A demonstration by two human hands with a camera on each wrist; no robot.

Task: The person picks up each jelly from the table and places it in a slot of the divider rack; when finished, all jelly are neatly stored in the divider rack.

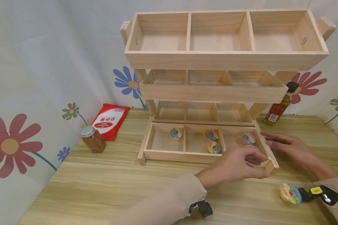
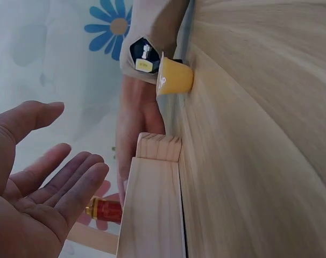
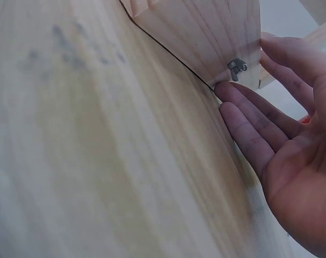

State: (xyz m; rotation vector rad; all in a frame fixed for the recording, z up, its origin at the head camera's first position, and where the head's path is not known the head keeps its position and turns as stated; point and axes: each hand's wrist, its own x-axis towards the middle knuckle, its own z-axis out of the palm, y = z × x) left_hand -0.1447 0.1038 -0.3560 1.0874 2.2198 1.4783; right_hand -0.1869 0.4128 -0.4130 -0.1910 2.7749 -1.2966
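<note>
My left hand [image 1: 236, 165] hovers over the front right corner of the wooden rack's bottom tray [image 1: 180, 155]. In the left wrist view its fingers [image 2: 71, 185] are spread loosely, with nothing between them. My right hand [image 1: 298, 150] is at the rack's right side, its fingertips [image 3: 230, 94] right at the side board beside a metal wing nut [image 3: 237, 69]. Small jelly cups lie in the tray: one [image 1: 176, 133] on the left, two [image 1: 212, 134] in the middle, and two [image 1: 248, 137] on the right, one partly hidden by my left hand. Another jelly cup [image 1: 290, 192] rests on the table near my right wrist.
Above the bottom tray, the rack carries further divided shelves, including the top one [image 1: 225, 61]. A sauce bottle [image 1: 280, 107] stands behind its right side. To the left are a red and white packet [image 1: 108, 122] and a jar with a silver lid [image 1: 93, 139].
</note>
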